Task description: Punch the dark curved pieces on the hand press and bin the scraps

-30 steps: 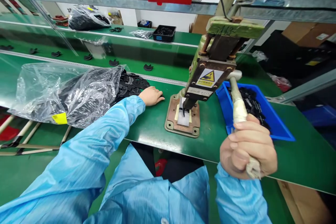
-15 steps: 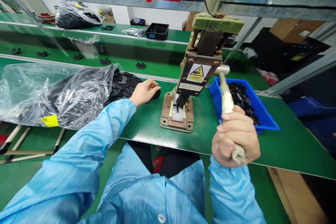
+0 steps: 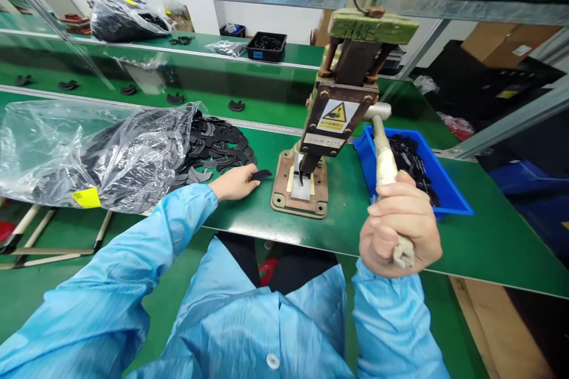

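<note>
One curved black piece (image 3: 261,175), just left of the press (image 3: 340,109), is pinched in our nearly closed left hand (image 3: 235,183); our right hand (image 3: 402,226) is wrapped around the lever (image 3: 384,157). On the worktop (image 3: 249,219), we see loose pieces (image 3: 217,145) at the mouth of a clear bag (image 3: 115,160) and a blue bin (image 3: 448,192).

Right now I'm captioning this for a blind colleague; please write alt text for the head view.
A left hand pinches a black piece beside a press, while the right hand grips its lever. Loose black parts lie at the mouth of a clear plastic bag on the left; a blue bin of dark items is on the right.
</note>
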The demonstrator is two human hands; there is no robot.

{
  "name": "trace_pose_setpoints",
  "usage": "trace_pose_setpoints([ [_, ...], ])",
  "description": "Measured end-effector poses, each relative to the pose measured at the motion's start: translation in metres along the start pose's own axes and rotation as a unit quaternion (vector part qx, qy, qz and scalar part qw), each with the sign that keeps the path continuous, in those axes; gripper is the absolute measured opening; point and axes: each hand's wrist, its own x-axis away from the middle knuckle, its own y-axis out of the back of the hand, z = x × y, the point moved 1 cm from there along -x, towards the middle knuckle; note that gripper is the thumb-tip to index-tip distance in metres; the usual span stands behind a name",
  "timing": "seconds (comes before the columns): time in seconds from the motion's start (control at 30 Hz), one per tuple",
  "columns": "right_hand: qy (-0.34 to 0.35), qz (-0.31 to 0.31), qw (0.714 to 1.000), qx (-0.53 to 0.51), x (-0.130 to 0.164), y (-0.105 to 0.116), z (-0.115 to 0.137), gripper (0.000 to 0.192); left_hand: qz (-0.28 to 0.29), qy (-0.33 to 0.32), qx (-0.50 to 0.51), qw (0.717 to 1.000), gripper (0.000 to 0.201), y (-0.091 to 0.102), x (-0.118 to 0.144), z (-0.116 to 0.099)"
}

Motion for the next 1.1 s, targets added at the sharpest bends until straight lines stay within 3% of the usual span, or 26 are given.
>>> trace_pose_setpoints([
  [0.1, 0.009, -0.011, 1.000, 0.002, 0.000, -0.002, -0.002, 0.025, 0.048, 0.054, 0.183, 0.980, 0.024, -0.002, -0.008, -0.011],
  [0.2, 0.031, -0.015, 0.999, -0.001, 0.000, -0.002, -0.006, 0.024, 0.071, 0.052, 0.267, 0.960, 0.027, -0.008, -0.021, -0.027],
  [0.33, 0.036, -0.019, 0.999, -0.003, 0.000, -0.003, -0.008, 0.023, 0.042, 0.029, 0.245, 0.968, 0.029, -0.017, -0.040, -0.047],
  [0.53, 0.035, -0.017, 0.999, 0.000, 0.000, -0.004, -0.008, 0.025, 0.050, 0.006, 0.222, 0.974, 0.019, -0.027, -0.053, -0.064],
  [0.8, 0.029, -0.019, 0.999, -0.001, 0.001, -0.003, -0.008, 0.028, 0.076, -0.031, 0.224, 0.971, 0.017, -0.032, -0.066, -0.056],
  [1.1, 0.022, -0.006, 1.000, 0.008, 0.004, 0.002, -0.009, 0.032, 0.099, -0.013, 0.257, 0.961, 0.023, -0.028, -0.068, -0.057],
])
